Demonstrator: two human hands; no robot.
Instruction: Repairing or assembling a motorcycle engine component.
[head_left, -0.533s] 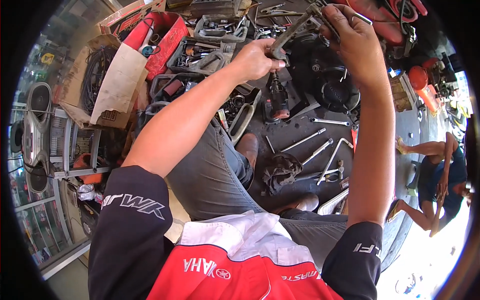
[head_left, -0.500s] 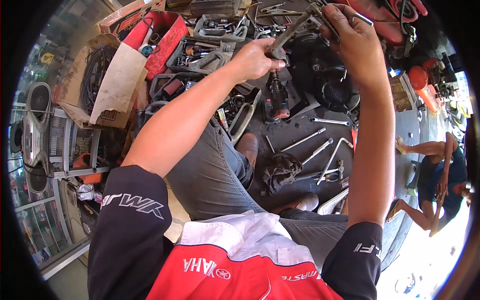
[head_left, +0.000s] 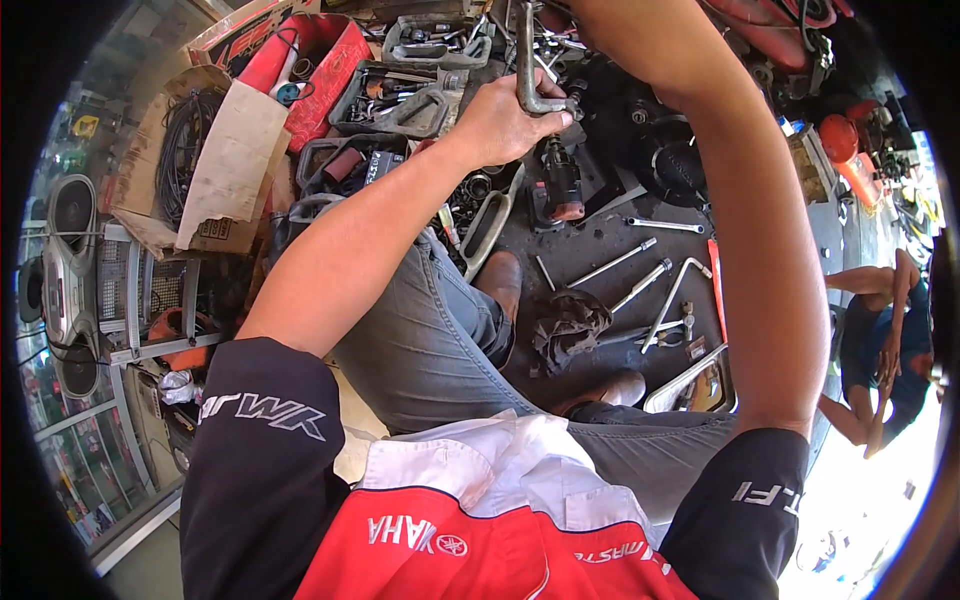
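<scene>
My left hand (head_left: 500, 125) is closed round the lower end of a bent grey metal bar (head_left: 527, 55), whose hooked foot shows between thumb and fingers. The bar rises toward the top edge of the picture. My right hand (head_left: 625, 28) reaches up beside it at the top edge. Its fingers are cut off by the edge, so what they do is hidden. Just below my left hand, a black and red power tool (head_left: 562, 185) stands on the dark floor. Round black machine parts (head_left: 672, 160) lie to its right, under my right forearm.
Grey tool trays (head_left: 440, 42) and a red bin (head_left: 335, 70) stand at far left. A spanner (head_left: 663, 225), a long bar (head_left: 612, 264), a dark rag (head_left: 570, 330) and pliers (head_left: 662, 338) lie before my feet. Another person (head_left: 885, 350) sits at right.
My right hand has moved up and left, its fingers passing out of the picture. The metal bar has swung from a slant to nearly upright, with my left hand still on its lower end.
</scene>
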